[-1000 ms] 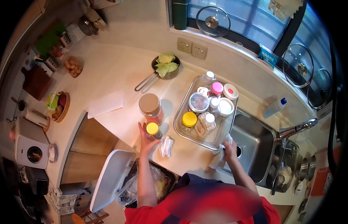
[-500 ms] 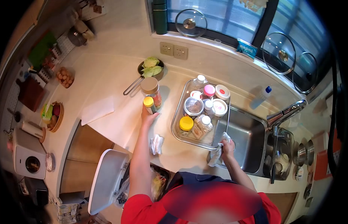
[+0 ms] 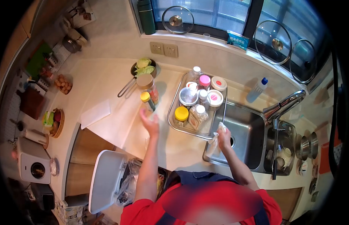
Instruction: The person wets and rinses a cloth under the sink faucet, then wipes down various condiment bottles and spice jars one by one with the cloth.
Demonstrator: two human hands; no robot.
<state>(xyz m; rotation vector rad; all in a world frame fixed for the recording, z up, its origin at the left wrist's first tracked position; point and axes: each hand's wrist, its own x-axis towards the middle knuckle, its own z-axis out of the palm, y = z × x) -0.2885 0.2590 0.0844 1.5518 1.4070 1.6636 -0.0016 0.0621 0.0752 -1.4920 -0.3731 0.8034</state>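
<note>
My left hand (image 3: 150, 123) is open over the counter, its fingers spread and holding nothing. Just beyond it stands a small yellow-capped bottle (image 3: 146, 99), in front of a larger jar (image 3: 146, 85) with a tan lid. My right hand (image 3: 224, 138) is closed around a crumpled white cloth (image 3: 213, 148) at the sink's near left edge. Between the hands and farther back, a wire-mesh tray (image 3: 171, 129) holds several jars and bottles, among them a yellow-lidded jar (image 3: 181, 114), a pink-lidded jar (image 3: 205, 81) and a white-capped bottle (image 3: 199, 115).
The steel sink (image 3: 244, 129) with its faucet (image 3: 289, 104) lies right of the tray. A pan (image 3: 154, 71) of leafy greens sits at the back wall. A bin with its lid (image 3: 107, 180) raised stands below the counter at left. A spray-type bottle (image 3: 256, 90) is behind the sink.
My left hand has let go of the small yellow-capped bottle and drawn back toward me. My right hand still grips the cloth. The view has shifted slightly.
</note>
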